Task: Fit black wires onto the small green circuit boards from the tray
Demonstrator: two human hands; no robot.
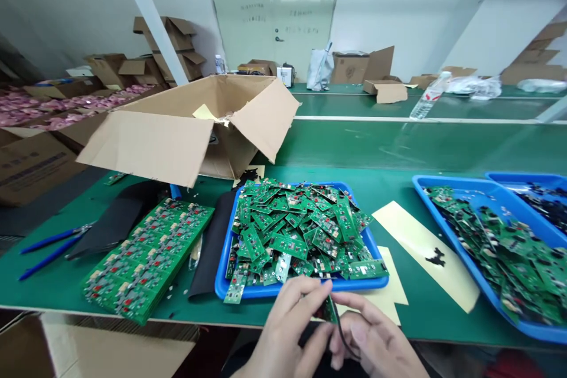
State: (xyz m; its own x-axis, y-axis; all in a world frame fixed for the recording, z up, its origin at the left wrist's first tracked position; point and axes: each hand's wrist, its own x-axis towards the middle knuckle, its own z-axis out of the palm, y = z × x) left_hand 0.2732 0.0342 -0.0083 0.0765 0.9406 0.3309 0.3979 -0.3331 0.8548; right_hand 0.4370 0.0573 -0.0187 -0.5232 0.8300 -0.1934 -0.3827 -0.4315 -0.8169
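Just in front of the table's near edge, my left hand point(295, 322) is closed on a small green circuit board point(330, 310), which is tilted on edge between thumb and fingers. A thin black strip point(341, 331) curves down along the board's right side. My right hand point(376, 336) pinches this strip, its fingertips close against the board. The board's far end is hidden by my left fingers. Directly beyond both hands stands a blue tray point(266, 290) heaped with loose green circuit boards point(287, 245).
Left lie stacked board panels point(150, 254), black sheets point(119, 218) and blue-handled pliers point(53, 248). An open carton point(155, 142) stands behind. To the right are yellow paper point(416, 248) with small black pieces point(436, 257) and another blue tray point(469, 271) of boards.
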